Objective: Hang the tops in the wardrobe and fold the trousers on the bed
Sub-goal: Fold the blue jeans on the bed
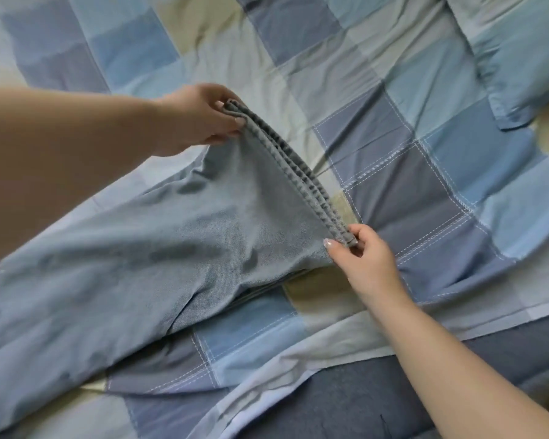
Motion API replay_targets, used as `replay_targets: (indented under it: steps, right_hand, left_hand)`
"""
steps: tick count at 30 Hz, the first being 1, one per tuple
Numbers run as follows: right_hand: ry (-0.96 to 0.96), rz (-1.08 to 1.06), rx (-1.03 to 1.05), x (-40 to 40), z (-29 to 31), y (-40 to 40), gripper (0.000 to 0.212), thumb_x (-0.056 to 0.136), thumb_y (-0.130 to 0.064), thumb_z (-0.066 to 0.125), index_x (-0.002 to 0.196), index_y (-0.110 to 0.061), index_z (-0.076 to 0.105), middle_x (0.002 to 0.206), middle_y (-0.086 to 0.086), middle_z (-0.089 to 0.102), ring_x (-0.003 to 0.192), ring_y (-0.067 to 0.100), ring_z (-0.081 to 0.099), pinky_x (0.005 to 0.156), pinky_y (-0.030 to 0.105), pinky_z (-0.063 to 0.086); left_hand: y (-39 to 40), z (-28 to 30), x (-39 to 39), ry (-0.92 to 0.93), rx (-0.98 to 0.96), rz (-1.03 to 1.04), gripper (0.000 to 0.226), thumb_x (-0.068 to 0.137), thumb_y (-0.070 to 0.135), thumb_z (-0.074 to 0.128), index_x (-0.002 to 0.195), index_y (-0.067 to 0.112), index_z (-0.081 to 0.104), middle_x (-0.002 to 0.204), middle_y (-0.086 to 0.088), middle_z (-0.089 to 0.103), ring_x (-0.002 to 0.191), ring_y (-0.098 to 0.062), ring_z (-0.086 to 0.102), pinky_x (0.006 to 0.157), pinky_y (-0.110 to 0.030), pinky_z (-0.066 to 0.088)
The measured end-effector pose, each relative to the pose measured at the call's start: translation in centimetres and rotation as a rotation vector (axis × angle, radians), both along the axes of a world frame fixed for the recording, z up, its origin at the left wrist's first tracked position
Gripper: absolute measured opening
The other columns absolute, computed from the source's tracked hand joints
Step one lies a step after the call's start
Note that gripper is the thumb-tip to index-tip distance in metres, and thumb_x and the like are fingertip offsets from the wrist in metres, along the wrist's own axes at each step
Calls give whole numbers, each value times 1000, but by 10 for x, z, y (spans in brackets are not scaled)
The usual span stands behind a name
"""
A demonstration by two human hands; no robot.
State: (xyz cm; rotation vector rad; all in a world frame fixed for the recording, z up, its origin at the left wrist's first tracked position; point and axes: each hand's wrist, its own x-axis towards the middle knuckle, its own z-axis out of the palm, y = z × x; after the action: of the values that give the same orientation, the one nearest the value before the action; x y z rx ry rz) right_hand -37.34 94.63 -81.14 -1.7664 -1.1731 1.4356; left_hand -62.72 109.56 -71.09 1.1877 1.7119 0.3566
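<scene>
Two hands hold the trousers [159,248] by the doubled hem edge, stretched taut between them above the bed [425,172]. Left hand [200,117] pinches the far-left end, fingers curled round the layers; right hand [358,251] pinches the near-right end, thumb and forefinger clamped on the cloth. Legs trail to the near left, lying on the checked cover. Pillow [520,58] at far right. Risks, as judged: layers may slip out of line if either pinch eases; the rumpled cover under the legs could give a crooked fold w/ creases.
</scene>
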Motion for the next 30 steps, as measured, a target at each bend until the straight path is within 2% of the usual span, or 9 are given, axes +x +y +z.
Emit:
replay_targets:
  steps: [6,10,12,15,17,18,21,27,30]
  right_hand:
    - [181,82,218,-81,114,-37,15,74,-29,66,86,-27,57,64,-21,59,55,-5,50,54,8,40]
    - [223,212,275,-157,178,-76,15,72,-34,66,82,-28,56,63,-20,57,55,-3,48,55,12,40]
    - [245,268,302,-196,200,-101,17,72,-34,68,83,-28,57,66,-20,60,58,-3,52,58,14,43]
    - [227,357,360,-273,229,-155,18,72,-33,70,84,-27,58,72,-17,62,62,-1,57,61,13,44]
    - [224,389,381,-326,239,-190,19,72,-33,71,86,-27,59,78,-10,63,66,3,59,63,15,46]
    - [210,402,396,-340,240,-200,19,73,-32,71,87,-27,59,81,-9,63,69,5,60,64,16,47]
    - [152,474,417,-427,239,-262,21,75,-25,76,88,-29,60,86,-8,63,77,7,61,71,20,48]
    - [114,593,393,-588,227,-368,22,75,-24,74,81,-28,54,80,-9,61,74,6,56,66,16,43]
    - [95,669,352,-650,216,-404,21,76,-29,72,85,-27,53,82,-9,59,74,7,55,69,22,44]
  left_hand:
    - [-50,86,-69,-217,19,167,34,75,41,73,90,17,53,81,5,58,80,-6,59,85,-22,51]
    - [-97,142,-145,-71,89,346,14,85,17,69,78,17,57,78,-2,56,78,-15,59,81,-27,53]
    - [-124,162,-178,-55,98,398,18,83,4,63,72,17,57,79,-8,54,79,-20,54,84,-33,52]
    - [-180,191,-247,-108,154,528,23,82,-3,63,88,19,60,93,-10,54,82,-19,55,72,-29,52]
    - [-220,202,-298,-107,201,611,38,81,-2,67,111,19,58,98,-4,58,83,-15,59,65,-24,54]
    - [-231,202,-310,-93,212,628,42,81,-2,68,116,19,58,102,-5,59,87,-16,61,70,-27,56]
    - [-304,202,-393,-64,249,680,38,82,-5,64,111,18,58,117,-14,61,95,-23,60,87,-41,53]
    - [-418,179,-557,-28,231,758,34,84,-6,62,107,18,56,99,-2,63,81,-17,58,56,-21,44]
    - [-462,158,-622,12,222,798,33,84,-6,61,104,19,55,91,3,61,86,-17,58,69,-29,49]
